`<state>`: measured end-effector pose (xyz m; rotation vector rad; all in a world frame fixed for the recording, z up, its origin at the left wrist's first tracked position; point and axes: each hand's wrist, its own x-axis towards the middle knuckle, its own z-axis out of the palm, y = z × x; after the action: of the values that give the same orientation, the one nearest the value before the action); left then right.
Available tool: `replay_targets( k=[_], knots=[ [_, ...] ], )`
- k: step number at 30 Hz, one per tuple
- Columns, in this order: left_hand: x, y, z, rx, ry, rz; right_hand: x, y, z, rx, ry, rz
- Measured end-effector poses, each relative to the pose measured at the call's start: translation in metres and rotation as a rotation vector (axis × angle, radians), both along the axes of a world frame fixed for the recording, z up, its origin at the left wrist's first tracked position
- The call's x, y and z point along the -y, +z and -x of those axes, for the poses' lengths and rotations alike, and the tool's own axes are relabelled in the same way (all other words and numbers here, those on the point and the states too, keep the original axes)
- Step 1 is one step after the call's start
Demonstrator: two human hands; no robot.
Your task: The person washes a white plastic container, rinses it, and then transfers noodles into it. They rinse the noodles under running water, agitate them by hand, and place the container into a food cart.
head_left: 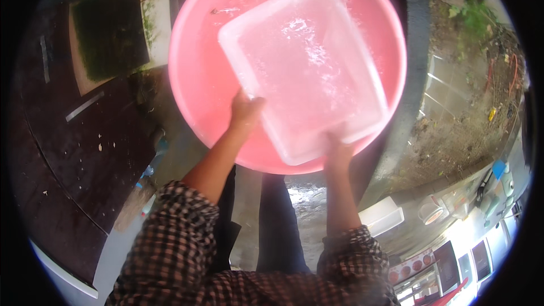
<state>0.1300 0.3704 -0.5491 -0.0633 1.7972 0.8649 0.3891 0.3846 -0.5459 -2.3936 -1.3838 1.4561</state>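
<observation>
A large round pink plastic basin (187,89) holding water is in front of me. In it, tilted at an angle, is a translucent white rectangular plastic tub (293,72) with bright glints of water across its inside. My left hand (246,110) grips the tub's left wall, the thumb over the rim. At the near end, my right hand (338,148) holds the tub's edge, its fingers blurred and partly hidden inside. The tub's right corner reaches close to the basin's rim.
Another white rectangular container (381,216) stands on the wet ground to the right, near a white bucket (432,210). A dark surface (85,148) extends along the left. Muddy soil with plants (476,21) and a concrete edge (414,72) lie at right.
</observation>
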Motion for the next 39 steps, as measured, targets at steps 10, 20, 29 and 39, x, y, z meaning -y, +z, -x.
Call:
replay_targets(
  k=[10,20,29,39],
  knots=[
    [-0.049,0.088,-0.017,-0.247,-0.04,-0.469,-0.016,-0.044,0.039,-0.391,-0.324,0.105],
    [-0.069,0.159,-0.044,-0.47,-0.547,-0.67,-0.007,-0.039,0.108,-0.951,-0.465,0.671],
    [-0.055,0.209,-0.121,-0.293,-0.791,-1.023,0.003,0.031,-0.002,-0.644,-0.48,0.323],
    [-0.017,0.096,-0.052,-0.261,-0.782,-0.341,0.015,0.08,-0.13,-0.295,-0.637,0.058]
  ],
)
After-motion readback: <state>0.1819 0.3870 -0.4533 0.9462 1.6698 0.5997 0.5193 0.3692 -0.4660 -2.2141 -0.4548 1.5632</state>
